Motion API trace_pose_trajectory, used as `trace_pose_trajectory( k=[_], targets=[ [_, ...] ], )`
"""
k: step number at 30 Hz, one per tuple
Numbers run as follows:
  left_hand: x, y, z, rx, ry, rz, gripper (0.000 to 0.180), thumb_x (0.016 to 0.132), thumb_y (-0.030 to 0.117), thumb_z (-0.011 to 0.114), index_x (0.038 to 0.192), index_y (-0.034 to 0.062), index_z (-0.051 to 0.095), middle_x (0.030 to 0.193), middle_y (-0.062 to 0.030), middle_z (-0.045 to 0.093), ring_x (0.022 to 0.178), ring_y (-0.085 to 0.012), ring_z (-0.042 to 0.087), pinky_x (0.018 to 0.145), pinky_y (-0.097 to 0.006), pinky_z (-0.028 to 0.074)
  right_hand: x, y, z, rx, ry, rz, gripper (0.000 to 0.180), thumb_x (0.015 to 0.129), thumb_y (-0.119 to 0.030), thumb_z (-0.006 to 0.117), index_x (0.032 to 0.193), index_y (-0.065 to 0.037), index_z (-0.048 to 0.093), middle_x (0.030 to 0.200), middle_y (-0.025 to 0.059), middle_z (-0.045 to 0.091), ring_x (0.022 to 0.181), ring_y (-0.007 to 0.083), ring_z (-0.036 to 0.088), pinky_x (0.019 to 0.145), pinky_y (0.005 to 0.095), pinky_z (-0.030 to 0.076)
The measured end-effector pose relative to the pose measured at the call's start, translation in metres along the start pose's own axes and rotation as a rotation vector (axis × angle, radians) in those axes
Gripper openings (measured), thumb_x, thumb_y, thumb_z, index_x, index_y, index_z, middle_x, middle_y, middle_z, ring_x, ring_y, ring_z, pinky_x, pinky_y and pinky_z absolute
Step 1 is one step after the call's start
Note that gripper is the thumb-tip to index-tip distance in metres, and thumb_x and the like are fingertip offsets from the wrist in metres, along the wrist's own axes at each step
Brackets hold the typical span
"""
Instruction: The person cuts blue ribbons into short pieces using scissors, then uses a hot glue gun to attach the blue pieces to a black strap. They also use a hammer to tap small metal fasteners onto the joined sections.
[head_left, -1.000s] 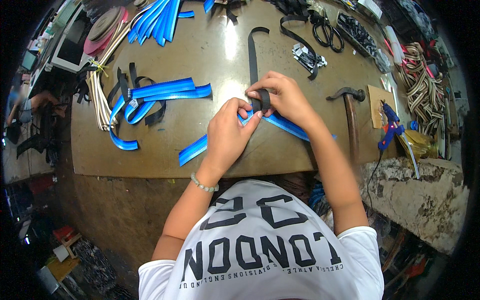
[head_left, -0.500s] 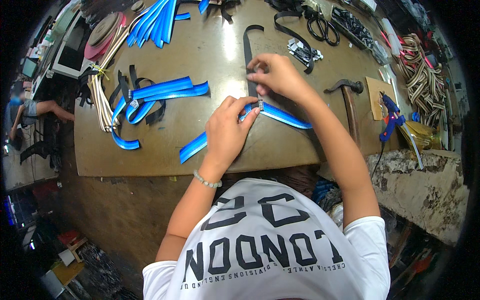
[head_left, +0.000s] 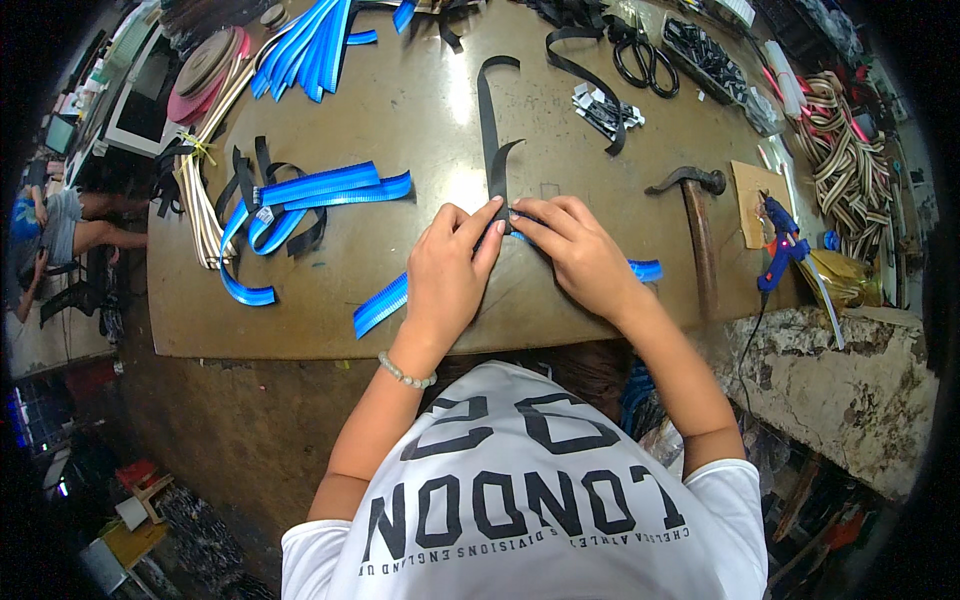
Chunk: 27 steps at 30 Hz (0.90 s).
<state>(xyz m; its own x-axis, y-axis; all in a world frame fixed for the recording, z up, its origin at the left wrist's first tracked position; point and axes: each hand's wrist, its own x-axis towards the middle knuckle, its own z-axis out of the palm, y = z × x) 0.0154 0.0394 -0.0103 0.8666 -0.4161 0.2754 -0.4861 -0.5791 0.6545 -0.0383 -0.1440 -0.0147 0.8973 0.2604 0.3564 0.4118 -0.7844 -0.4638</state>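
Note:
My left hand (head_left: 452, 265) pinches a black strap (head_left: 487, 115) where it meets a blue striped strap (head_left: 380, 306). From the other side, my right hand (head_left: 578, 250) presses its fingertips together on the same spot. The black strap runs away from me across the table, and a short end of it stands up and curls above my fingers. Both ends of the blue strap show beside my hands; its middle is mostly hidden under them. The small label seen at the joint is now covered.
A hammer (head_left: 700, 230) lies to the right, with a glue gun (head_left: 783, 245) beyond it. Scissors (head_left: 645, 62) and small labels (head_left: 605, 112) are farther back. Joined blue and black straps (head_left: 320, 190) lie left, near a blue bundle (head_left: 305, 50). Another person's legs (head_left: 100, 225) show far left.
My right hand has come down and nearer to join the left at the strap. The black strap now has a short end folded up, and the label is hidden.

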Motion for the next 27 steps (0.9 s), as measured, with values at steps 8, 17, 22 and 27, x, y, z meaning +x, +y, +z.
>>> trace_pose_trajectory(
  k=[8, 17, 22, 27],
  targets=[
    [-0.006, 0.006, 0.006, 0.187, 0.034, 0.052, 0.026, 0.091, 0.019, 0.065, 0.113, 0.0057, 0.068, 0.085, -0.0115, 0.057, 0.075, -0.0285, 0.060, 0.067, -0.038, 0.048, -0.016, 0.009, -0.032, 0.027, 0.014, 0.166, 0.036, 0.086, -0.011, 0.063, 0.120, 0.000, 0.061, 0.120, 0.0148, 0.060, 0.108, 0.0344, 0.055, 0.095, 0.0425, 0.045],
    [-0.011, -0.007, -0.010, -0.172, 0.089, 0.070, 0.027, 0.095, 0.003, 0.050, 0.121, 0.0015, 0.055, 0.101, -0.0172, 0.050, 0.075, -0.0286, 0.056, 0.071, -0.037, 0.049, -0.065, -0.006, -0.094, -0.218, 0.344, 1.057, 0.036, 0.098, -0.032, 0.055, 0.105, 0.003, 0.058, 0.094, 0.0232, 0.064, 0.080, 0.0375, 0.064, 0.070, 0.0441, 0.051],
    [-0.015, -0.014, -0.007, -0.393, 0.094, -0.099, 0.022, 0.098, 0.000, 0.040, 0.118, -0.0020, 0.050, 0.104, -0.0142, 0.047, 0.071, -0.0145, 0.054, 0.068, -0.029, 0.047, -0.017, -0.070, -0.034, -0.118, 0.238, 0.365, 0.029, 0.099, -0.024, 0.053, 0.096, 0.005, 0.056, 0.069, 0.0267, 0.059, 0.067, 0.0454, 0.061, 0.056, 0.0516, 0.046],
    [-0.015, -0.015, -0.008, -0.405, 0.102, -0.066, 0.019, 0.098, -0.002, 0.039, 0.114, -0.0026, 0.049, 0.101, -0.0136, 0.048, 0.070, -0.0157, 0.054, 0.068, -0.030, 0.047, -0.008, -0.070, -0.014, 0.140, 0.244, 0.556, 0.029, 0.096, -0.025, 0.060, 0.093, 0.003, 0.050, 0.067, 0.0293, 0.059, 0.063, 0.0494, 0.060, 0.052, 0.0528, 0.046]
  ],
)
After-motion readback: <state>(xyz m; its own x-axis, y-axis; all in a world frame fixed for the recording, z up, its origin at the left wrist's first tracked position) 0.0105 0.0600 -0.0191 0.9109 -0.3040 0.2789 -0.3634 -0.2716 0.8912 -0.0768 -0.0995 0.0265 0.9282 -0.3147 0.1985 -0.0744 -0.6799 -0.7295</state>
